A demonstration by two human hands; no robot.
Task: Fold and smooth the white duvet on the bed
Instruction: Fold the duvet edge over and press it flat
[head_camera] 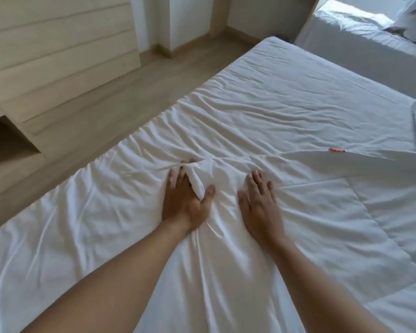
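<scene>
While L hand (183, 200) is pinching a duvet (226, 260) ridge, R hand (259, 203) is pressing flat beside it, fingers straight, prob. smoothing wrinkles.

No readable text, brand, number or sign anywhere in view. Only a small orange tag (336, 150) at the edge of the white duvet (226, 236), perhaps printed, but too small and blurred to make out any lettering.
</scene>
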